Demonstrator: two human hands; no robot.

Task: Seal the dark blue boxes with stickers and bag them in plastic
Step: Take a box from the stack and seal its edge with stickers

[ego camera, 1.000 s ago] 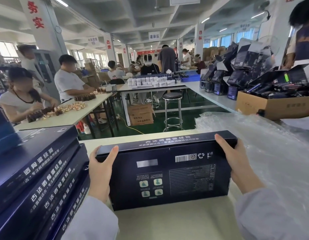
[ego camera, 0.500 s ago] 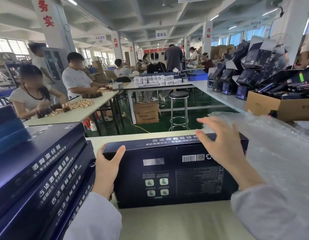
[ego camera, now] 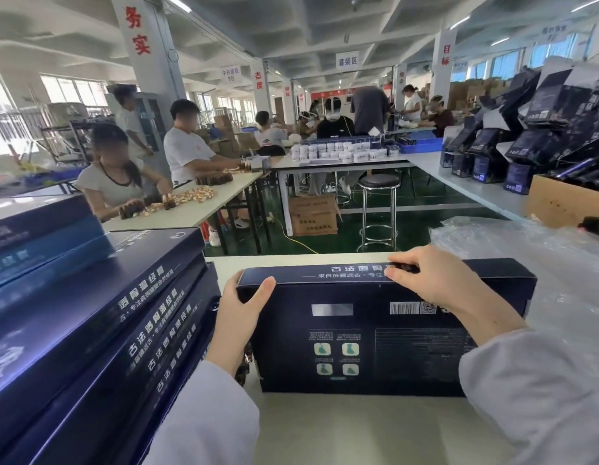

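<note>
Left hand (ego camera: 239,317) holds the upright dark blue box (ego camera: 358,347) on the worktop (ego camera: 358,431); right hand (ego camera: 439,283), grip narrow, pinches its top edge.

The left hand (ego camera: 239,317) grips the left end of a dark blue box (ego camera: 375,317), thumb hooked over its top edge. The right hand (ego camera: 432,280), fingers curled, pinches the top edge nearer the middle.

A box (ego camera: 375,347) is stood on edge on the desk (ego camera: 358,431). A stack of boxes (ego camera: 90,330) is set just left of it, plastic bags (ego camera: 559,263) are heaped at its right, and a stool (ego camera: 379,182) is seen beyond.
</note>
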